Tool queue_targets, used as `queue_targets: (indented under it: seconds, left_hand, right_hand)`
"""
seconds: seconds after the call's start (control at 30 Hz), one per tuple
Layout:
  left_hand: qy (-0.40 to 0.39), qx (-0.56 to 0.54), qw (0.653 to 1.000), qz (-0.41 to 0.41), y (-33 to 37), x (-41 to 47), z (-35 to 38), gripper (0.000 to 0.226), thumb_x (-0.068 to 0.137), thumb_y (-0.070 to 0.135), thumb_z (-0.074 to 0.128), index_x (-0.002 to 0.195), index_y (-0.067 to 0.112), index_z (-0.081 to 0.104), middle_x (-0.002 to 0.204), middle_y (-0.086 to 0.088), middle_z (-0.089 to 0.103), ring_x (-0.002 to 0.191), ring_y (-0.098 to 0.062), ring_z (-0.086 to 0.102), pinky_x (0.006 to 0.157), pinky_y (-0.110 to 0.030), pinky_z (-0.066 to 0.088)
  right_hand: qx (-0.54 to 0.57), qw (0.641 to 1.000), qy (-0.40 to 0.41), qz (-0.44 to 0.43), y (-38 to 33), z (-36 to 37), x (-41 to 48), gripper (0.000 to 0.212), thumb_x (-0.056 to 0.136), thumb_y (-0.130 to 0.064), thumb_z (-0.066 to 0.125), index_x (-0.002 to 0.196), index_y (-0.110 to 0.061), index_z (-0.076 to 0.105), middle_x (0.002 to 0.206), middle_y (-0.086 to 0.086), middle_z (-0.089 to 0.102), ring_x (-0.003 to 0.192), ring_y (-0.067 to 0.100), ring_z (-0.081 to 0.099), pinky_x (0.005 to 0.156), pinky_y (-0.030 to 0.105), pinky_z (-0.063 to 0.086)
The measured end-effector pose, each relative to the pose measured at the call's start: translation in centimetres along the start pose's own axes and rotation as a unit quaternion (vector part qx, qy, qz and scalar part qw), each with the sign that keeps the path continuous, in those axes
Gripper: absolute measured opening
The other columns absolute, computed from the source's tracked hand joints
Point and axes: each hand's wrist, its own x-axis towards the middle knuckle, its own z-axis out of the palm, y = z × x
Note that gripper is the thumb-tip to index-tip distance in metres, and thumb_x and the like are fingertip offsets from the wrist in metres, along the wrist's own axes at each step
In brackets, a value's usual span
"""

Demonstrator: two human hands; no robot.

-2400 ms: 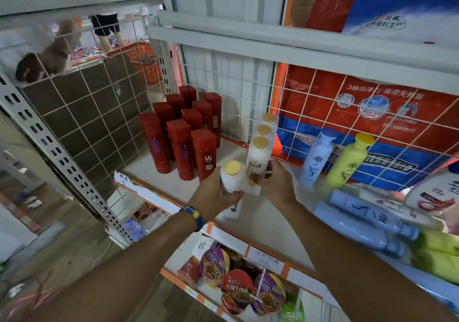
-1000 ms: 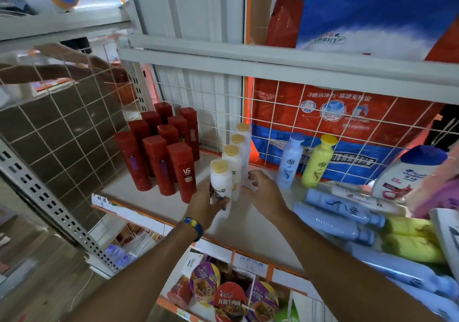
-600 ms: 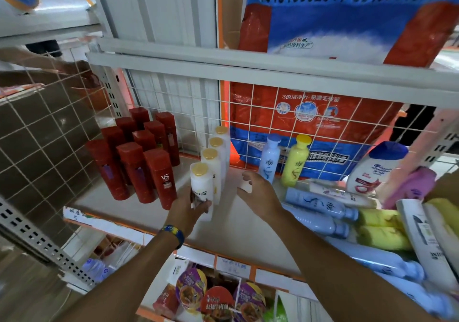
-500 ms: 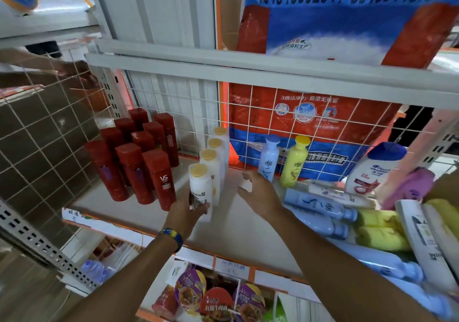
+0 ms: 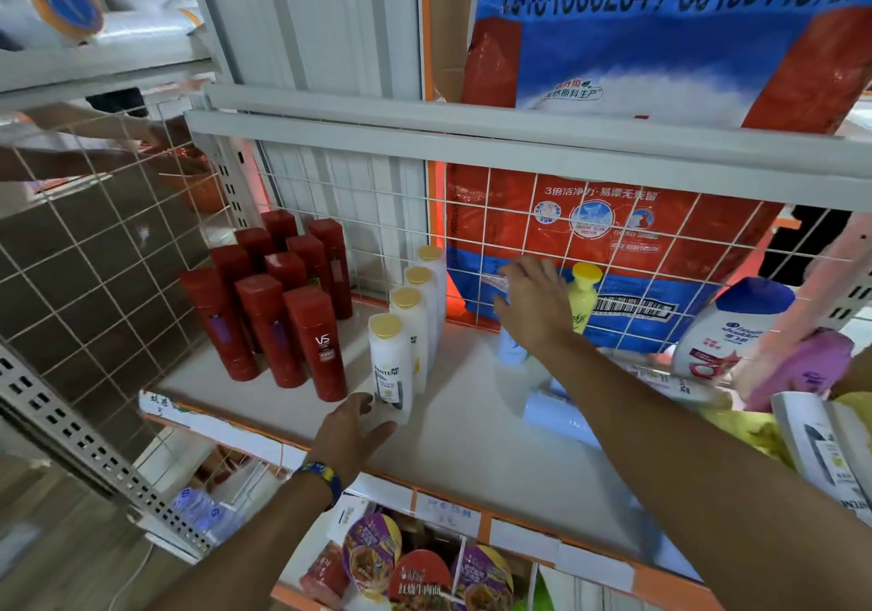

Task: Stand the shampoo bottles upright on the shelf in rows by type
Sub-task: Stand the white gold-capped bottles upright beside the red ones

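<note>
Several red bottles (image 5: 325,341) stand in rows at the left of the white shelf (image 5: 472,459). Beside them a single row of white gold-capped bottles runs front to back. My left hand (image 5: 354,436) lies open at the base of the front white bottle (image 5: 389,370), thumb and fingertips just touching it. My right hand (image 5: 533,304) reaches to the back and grips an upright light blue bottle (image 5: 509,351), hiding most of it. A yellow-green bottle (image 5: 582,299) stands right next to it. More light blue bottles (image 5: 557,412) lie flat behind my right forearm.
White wire mesh (image 5: 472,214) closes the back and left side. At the right, a white blue-capped bottle (image 5: 726,327) leans on a heap of pink (image 5: 802,365), yellow and white (image 5: 821,450) bottles. An upper shelf rail (image 5: 519,139) hangs overhead. Noodle cups (image 5: 415,568) fill the shelf below.
My left hand has loosened from the front white bottle and slid down to its base. My right hand moved from beside the white row back to the light blue bottle.
</note>
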Motion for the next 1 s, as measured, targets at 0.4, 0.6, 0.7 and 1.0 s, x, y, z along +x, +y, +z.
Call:
queue_targets:
  seconds: [0.4, 0.6, 0.7, 1.0]
  left_hand:
    - [0.01, 0.079, 0.993, 0.082, -0.5, -0.9, -0.3, 0.023, 0.088, 0.04, 0.06, 0.101, 0.021, 0.062, 0.103, 0.006, 0.065, 0.094, -0.011, 0.06, 0.082, -0.021, 0.047]
    - [-0.007, 0.105, 0.983, 0.15, 1.0, -1.1, 0.5, 0.021, 0.088, 0.04, 0.06, 0.087, 0.02, 0.067, 0.086, 0.008, 0.064, 0.078, -0.009, 0.057, 0.071, -0.022, 0.044]
    - [-0.023, 0.117, 0.977, 0.177, 2.1, -0.9, 1.5, 0.023, 0.088, 0.042, 0.059, 0.084, 0.021, 0.067, 0.081, 0.011, 0.062, 0.073, -0.005, 0.055, 0.067, -0.018, 0.041]
    - [-0.082, 0.097, 0.966, 0.226, 6.9, -2.0, 5.5, 0.029, 0.086, 0.045, 0.051, 0.081, 0.019, 0.065, 0.08, 0.009, 0.062, 0.073, -0.001, 0.053, 0.067, -0.017, 0.038]
  right_hand:
    - [-0.018, 0.999, 0.012, 0.037, 1.3, 0.4, 0.8, 0.055, 0.086, -0.03, 0.063, 0.136, -0.016, 0.046, 0.144, 0.006, 0.038, 0.13, 0.03, 0.033, 0.106, 0.046, 0.032]
    - [0.021, 0.999, 0.038, 0.026, 1.9, 0.2, -0.4, 0.053, 0.086, -0.027, 0.064, 0.134, -0.013, 0.048, 0.142, 0.008, 0.042, 0.129, 0.03, 0.038, 0.106, 0.044, 0.034]
    - [0.04, 0.998, 0.041, 0.028, 3.0, -0.6, -1.3, 0.053, 0.086, -0.025, 0.064, 0.135, -0.012, 0.046, 0.142, 0.008, 0.041, 0.129, 0.03, 0.038, 0.104, 0.043, 0.036]
    - [0.084, 0.995, 0.01, 0.059, 5.1, -0.8, -7.4, 0.047, 0.087, -0.026, 0.063, 0.128, -0.005, 0.052, 0.128, 0.014, 0.054, 0.119, 0.034, 0.049, 0.096, 0.043, 0.04]
